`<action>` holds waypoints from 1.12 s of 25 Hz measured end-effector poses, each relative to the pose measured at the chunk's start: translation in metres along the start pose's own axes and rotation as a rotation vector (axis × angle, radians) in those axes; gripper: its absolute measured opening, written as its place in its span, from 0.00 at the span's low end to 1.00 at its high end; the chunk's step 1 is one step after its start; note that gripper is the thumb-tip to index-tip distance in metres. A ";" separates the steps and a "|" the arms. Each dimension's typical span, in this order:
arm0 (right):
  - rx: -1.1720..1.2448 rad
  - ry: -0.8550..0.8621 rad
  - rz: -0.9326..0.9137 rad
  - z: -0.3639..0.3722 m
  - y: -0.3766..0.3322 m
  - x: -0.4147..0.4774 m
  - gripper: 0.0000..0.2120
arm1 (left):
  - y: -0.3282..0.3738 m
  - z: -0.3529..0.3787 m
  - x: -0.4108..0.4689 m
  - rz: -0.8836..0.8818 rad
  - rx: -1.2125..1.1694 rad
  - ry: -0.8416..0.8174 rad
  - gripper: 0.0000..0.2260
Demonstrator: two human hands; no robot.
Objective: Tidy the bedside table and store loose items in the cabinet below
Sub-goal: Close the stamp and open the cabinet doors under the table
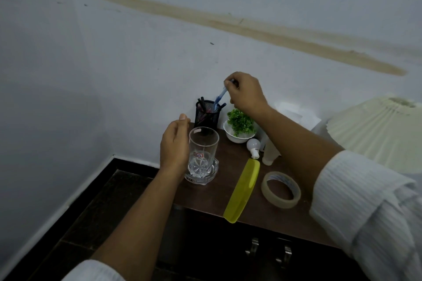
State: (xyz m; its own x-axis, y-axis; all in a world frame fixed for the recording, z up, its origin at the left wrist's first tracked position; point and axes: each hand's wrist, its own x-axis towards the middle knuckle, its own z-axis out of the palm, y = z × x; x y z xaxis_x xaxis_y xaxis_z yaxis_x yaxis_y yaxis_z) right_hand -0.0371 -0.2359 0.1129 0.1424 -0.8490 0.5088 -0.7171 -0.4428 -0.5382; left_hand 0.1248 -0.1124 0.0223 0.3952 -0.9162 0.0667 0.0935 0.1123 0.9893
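Lampshade: a pleated cream shade is filling the right edge, above the table's far right end.
Bedside table: its dark brown top is standing against the pale wall and carrying all the small items.
Cabinet: it is sitting below the tabletop, dark, with two metal handles showing on its front.
Right hand: it is hovering above the pen holder, its fingertips pinching the upper end of a blue pen.
Left hand: it is hanging with relaxed fingers, slightly apart, against the glass's left side; I cannot tell if it is touching.
Yellow comb: it is lying diagonally, one end overhanging the front edge.
Tape roll: it is lying flat just right of the comb.
Glass tumbler: it is standing upright near the table's left edge.
Mesh pen holder: black, it is standing at the back corner, holding several pens.
Potted plant: green leaves are sitting in a white bowl beside the holder.
Light bulb: it is lying just in front of the bowl.
Blue pen: tilted, its lower end is dipping into the holder's mouth.
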 end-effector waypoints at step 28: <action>-0.201 -0.185 -0.068 0.007 0.015 -0.021 0.11 | -0.006 -0.008 0.003 0.014 0.020 0.002 0.17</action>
State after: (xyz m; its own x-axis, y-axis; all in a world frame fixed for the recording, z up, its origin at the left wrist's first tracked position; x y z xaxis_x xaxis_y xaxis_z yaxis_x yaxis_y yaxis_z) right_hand -0.0459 -0.2268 0.0894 0.3037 -0.8655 0.3984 -0.8198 -0.4505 -0.3536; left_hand 0.1328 -0.1122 0.0152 0.3986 -0.9136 0.0803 0.0700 0.1176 0.9906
